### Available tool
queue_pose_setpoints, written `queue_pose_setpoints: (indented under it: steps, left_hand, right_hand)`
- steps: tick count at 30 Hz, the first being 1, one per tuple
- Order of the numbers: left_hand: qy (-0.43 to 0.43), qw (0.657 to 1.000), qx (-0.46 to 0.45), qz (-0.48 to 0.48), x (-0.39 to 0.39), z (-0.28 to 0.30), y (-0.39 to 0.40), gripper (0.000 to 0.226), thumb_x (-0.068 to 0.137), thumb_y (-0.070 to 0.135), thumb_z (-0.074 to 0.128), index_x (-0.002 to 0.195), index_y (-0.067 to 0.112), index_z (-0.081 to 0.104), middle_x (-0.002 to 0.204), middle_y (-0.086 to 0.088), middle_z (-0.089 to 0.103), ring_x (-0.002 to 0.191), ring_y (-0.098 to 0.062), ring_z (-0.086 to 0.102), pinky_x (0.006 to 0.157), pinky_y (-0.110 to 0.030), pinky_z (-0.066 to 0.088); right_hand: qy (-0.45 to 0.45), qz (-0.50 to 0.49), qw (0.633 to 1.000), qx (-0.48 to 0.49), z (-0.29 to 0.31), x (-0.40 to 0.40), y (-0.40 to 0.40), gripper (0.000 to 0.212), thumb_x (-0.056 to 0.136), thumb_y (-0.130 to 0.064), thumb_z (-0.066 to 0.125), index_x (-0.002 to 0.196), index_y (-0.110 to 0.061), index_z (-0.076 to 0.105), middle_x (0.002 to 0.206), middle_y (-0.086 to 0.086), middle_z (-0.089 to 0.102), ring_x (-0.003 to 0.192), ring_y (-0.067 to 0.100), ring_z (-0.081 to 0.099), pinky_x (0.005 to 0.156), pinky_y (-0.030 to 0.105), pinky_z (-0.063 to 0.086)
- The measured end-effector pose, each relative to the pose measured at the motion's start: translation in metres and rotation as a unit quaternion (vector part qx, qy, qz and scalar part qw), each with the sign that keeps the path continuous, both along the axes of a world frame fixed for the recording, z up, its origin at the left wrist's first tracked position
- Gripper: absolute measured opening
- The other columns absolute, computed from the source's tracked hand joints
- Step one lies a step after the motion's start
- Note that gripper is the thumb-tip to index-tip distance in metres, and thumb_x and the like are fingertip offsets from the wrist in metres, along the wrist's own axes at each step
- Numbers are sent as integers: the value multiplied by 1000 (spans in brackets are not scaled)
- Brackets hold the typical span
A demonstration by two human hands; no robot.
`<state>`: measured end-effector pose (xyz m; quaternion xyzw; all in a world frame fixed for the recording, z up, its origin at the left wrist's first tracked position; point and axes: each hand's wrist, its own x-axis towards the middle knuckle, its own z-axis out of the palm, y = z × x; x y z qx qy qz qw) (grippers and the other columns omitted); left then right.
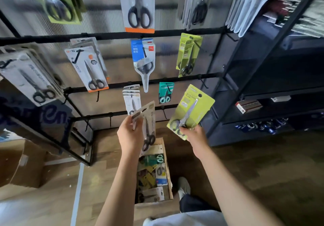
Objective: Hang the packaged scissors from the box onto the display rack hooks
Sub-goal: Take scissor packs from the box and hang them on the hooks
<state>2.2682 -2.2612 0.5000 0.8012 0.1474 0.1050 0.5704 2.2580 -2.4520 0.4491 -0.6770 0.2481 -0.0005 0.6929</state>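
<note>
Fingers of the right hand (192, 133) are curled round the bottom edge of a lime-green scissors pack (191, 111), pinching it at the handle end; the card is tilted, its round hang hole uppermost, and a clear blister over it shows silver blades and dark handles; it is held up in front of the display rack (112, 35), near a bare hook (203, 84) on the rail but not on it. Fingers of the left hand (130, 134) are clamped on a beige scissors pack (149, 126), thumb on the front face; this card is pale grey-beige with black-handled scissors pointing up, and how many cards are in the grip I cannot tell; it hangs above the open cardboard box (169, 173) on the wooden floor (263, 164); inside the box lie more packs, green, yellow, blue and white, jumbled together. On the rack hooks hang other packs: an orange-edged white one (87, 69), a blue one (142, 59), a lime-green one (188, 55) matching the card in the right hand, a small teal one (165, 92). Dark shelving (273, 71) stands to the right of the rack.
</note>
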Motion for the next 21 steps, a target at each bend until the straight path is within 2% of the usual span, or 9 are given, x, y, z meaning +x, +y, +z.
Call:
queue_pose_setpoints:
  steps: [2, 3, 5, 7, 9, 11, 14, 17, 21]
  left_hand:
    - [-4, 1000, 7, -3, 8, 7, -7, 11, 92, 21, 58, 89, 11, 63, 78, 2, 60, 71, -13, 54, 57, -22, 39]
    - [-6, 1000, 8, -3, 12, 10, -11, 11, 92, 20, 58, 91, 10, 62, 79, 1, 60, 70, -12, 53, 57, -22, 38]
    - [-16, 1000, 4, -3, 21, 14, -20, 10, 92, 21, 59, 90, 11, 60, 78, 3, 58, 66, -8, 49, 59, -22, 37]
    - [-25, 1000, -6, 10, 32, 18, -30, 7, 90, 21, 61, 91, 15, 58, 77, 7, 57, 65, -5, 48, 61, -23, 37]
    - [-28, 999, -16, 22, 46, 20, -41, 8, 89, 21, 62, 94, 15, 59, 79, 6, 57, 70, -11, 51, 65, -26, 39]
    - [-23, 999, -32, 23, 60, 21, -53, 8, 89, 20, 63, 94, 17, 59, 83, 3, 61, 77, -18, 56, 71, -32, 45]
    - [-20, 999, -35, 25, 80, 18, -70, 7, 88, 20, 65, 92, 17, 60, 86, -1, 65, 82, -22, 60, 75, -36, 49]
    - [-25, 998, -38, 40, 97, 16, -86, 8, 88, 21, 65, 89, 14, 63, 84, -3, 66, 77, -18, 57, 71, -32, 46]
    - [-19, 998, -27, 60, 113, 12, -103, 9, 89, 21, 63, 84, 14, 60, 75, 2, 61, 71, -15, 52, 68, -31, 43]
  right_hand:
    - [-4, -6, 1000, -29, 6, 12, -12, 23, 71, -38, 74, 86, -22, 69, 89, -8, 72, 89, 19, 66, 83, 38, 52]
    - [-2, 1, 1000, -31, 9, 18, -18, 28, 69, -44, 73, 87, -23, 70, 90, -9, 73, 90, 19, 67, 87, 43, 53]
    - [-12, 11, 1000, -8, 16, 34, -31, 23, 76, -39, 73, 90, -21, 69, 95, -4, 73, 94, 21, 67, 90, 47, 52]
    - [-20, 16, 1000, -6, 24, 51, -44, 14, 83, -31, 70, 90, -19, 68, 96, 0, 73, 94, 24, 67, 89, 46, 53]
    - [-27, 24, 999, -10, 31, 70, -57, 15, 84, -30, 69, 90, -16, 67, 94, 5, 73, 92, 27, 67, 84, 46, 52]
    - [-32, 46, 998, 0, 37, 89, -68, 16, 86, -26, 68, 95, -12, 67, 93, 6, 72, 90, 27, 67, 77, 42, 52]
    - [-30, 76, 997, 11, 42, 117, -86, 14, 89, -21, 65, 100, -12, 64, 94, 4, 70, 85, 20, 66, 66, 27, 50]
    - [-34, 91, 995, 12, 46, 138, -102, 1, 90, -19, 63, 90, -18, 62, 89, -2, 69, 80, 14, 65, 60, 21, 48]
    - [-48, 129, 990, -8, 51, 158, -119, 8, 92, -17, 61, 87, -22, 57, 78, -14, 61, 68, -1, 60, 50, 4, 41]
